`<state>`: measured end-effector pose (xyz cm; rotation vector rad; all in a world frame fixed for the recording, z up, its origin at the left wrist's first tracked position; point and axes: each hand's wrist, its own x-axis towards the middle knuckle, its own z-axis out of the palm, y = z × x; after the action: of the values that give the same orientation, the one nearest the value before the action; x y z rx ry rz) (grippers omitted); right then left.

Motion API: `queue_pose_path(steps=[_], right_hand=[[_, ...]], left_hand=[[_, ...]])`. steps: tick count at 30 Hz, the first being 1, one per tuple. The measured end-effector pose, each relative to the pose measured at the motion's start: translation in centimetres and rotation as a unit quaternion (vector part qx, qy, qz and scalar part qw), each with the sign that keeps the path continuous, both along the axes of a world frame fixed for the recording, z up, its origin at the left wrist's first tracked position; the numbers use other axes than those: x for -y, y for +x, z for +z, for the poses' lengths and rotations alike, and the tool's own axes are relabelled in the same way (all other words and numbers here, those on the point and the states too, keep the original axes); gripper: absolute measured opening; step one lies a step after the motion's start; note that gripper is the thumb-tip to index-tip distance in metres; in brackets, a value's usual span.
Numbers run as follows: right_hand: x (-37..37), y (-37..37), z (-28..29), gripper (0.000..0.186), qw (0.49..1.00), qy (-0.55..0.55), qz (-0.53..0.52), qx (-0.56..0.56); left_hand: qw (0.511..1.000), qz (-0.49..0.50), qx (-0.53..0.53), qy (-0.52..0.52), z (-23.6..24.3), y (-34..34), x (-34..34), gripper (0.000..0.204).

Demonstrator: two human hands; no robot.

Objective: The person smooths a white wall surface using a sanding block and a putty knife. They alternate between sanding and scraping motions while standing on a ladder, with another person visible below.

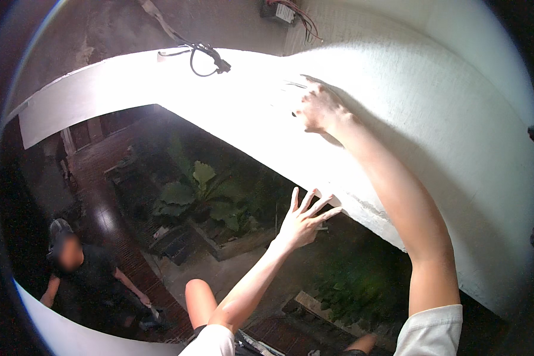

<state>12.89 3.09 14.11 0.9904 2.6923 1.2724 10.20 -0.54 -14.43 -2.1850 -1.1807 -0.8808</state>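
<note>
One looped black cable (221, 64) lies left of the right hand (321, 109)

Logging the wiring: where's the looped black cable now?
Head view, upper part, left of centre: the looped black cable is at the upper edge of the bright white surface, left of the right hand.

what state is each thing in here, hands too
left hand: open, fingers spread at the ledge's edge
right hand: fingers bent, against the ledge; grip unclear
ledge: brightly lit, glaring white
black cable: looped, slack
wires: bent, poking out beside the box
plant: leafy, leaves spread
co-worker: arms lowered
</note>
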Motion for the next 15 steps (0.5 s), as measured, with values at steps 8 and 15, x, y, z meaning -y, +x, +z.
queue_pose_path(steps=[8, 15], right_hand=[[-5.6, 1.4, 5.0, 0.017, 0.96, 0.146, 0.213, -0.11], [-8.6, 2.5, 6.5, 0.02, 0.932, 0.22, 0.248, -0.15]], left_hand=[[0.999, -0.007, 0.043, 0.005, -1.2, 0.5, -0.6, 0.088], [0.997, -0.027, 0.066, 0.022, -2.1, 0.8, -1.6, 0.082]])
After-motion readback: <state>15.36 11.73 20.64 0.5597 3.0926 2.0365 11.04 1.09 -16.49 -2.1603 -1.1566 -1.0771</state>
